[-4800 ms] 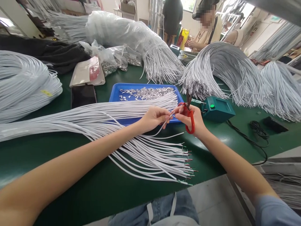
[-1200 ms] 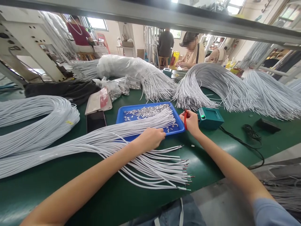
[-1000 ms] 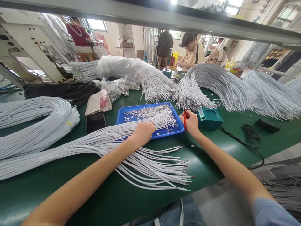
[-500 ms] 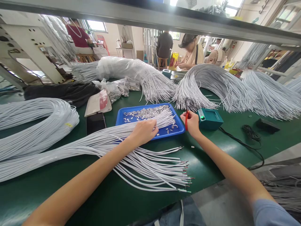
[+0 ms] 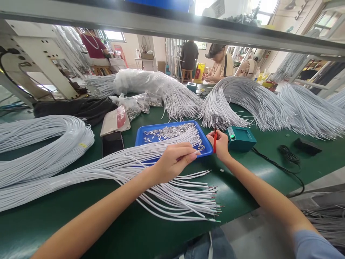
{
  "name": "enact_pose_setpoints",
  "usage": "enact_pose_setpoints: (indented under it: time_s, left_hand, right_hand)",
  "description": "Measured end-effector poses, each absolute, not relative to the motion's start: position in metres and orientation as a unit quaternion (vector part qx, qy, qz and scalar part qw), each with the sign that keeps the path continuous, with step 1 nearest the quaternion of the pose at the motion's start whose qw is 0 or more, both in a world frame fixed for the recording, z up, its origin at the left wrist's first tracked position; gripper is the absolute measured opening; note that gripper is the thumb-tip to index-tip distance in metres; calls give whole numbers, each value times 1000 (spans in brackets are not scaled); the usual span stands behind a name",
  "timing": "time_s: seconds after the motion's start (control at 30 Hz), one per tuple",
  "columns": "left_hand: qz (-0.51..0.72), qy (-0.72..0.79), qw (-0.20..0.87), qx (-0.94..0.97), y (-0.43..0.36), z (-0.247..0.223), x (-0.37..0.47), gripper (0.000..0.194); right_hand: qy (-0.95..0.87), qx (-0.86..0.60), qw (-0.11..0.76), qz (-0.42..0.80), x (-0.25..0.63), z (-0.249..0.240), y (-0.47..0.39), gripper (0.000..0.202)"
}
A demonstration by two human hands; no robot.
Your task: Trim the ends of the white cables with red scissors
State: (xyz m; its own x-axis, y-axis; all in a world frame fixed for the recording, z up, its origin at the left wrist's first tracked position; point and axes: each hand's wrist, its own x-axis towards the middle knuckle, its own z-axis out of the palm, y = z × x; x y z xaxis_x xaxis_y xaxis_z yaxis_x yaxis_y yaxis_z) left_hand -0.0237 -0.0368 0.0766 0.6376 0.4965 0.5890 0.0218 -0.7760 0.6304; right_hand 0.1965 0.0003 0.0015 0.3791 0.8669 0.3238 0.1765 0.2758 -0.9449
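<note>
My left hand [image 5: 174,162] is closed in a pinch on a white cable [image 5: 198,151], whose end sticks out past the fingertips toward the right. Just behind it lies a blue tray [image 5: 139,134] holding small silvery metal pieces [image 5: 172,130], with a bundle of white cables [image 5: 185,138] resting over it. Closed around a red-handled tool [image 5: 215,142], my right hand [image 5: 222,144] is beside the tray's right edge; the tool's dark tip points up and away, and its exact kind is unclear. Below my left hand, more white cables [image 5: 185,203] fan out with bared ends.
A teal box [image 5: 242,139] with a green light stands right of my right hand, its black cord [image 5: 269,163] trailing off. Large cable bundles [image 5: 248,97] line the back. A phone [image 5: 112,144] and a coiled cable bundle [image 5: 61,144] lie left. A shelf beam [image 5: 172,27] crosses above.
My left hand has come off the bundle over the tray, moving right and toward me, and now pinches a single cable. My right hand stays nearly in place with the tool.
</note>
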Motion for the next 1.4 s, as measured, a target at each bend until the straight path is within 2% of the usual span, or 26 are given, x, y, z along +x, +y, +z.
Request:
enact_pose_setpoints:
  time_s: [0.13,0.23,0.33,0.5,0.8,1.1,1.23,1.4]
  left_hand:
    - [458,178,303,817,-35,91,-32,20]
    - [488,207,321,785,-36,98,-38,16]
    - [522,227,269,777,-36,103,-44,12]
    - [521,254,219,785,-33,110,-52,11]
    - [505,251,255,785,-27,108,-49,7]
    - [523,278,181,785,-33,103,-51,11]
    - [520,287,191,782,-33,106,-50,14]
    - [516,274,199,787,-32,107,-50,14]
  right_hand:
    - [-469,-510,664,283,175,15,-19,22]
    - [-476,-478,663,326,151,42,-37,23]
    - [-498,-421,660,373,131,80,-49,24]
    - [-542,-345,676,359,111,118,-54,19]
    - [-550,-328,642,422,106,113,-43,24]
    - [-574,-338,633,394,111,112,-46,17]
    - [-556,-335,645,403,113,115,-44,15]
    - [-570,-338,618,423,112,113,-45,16]
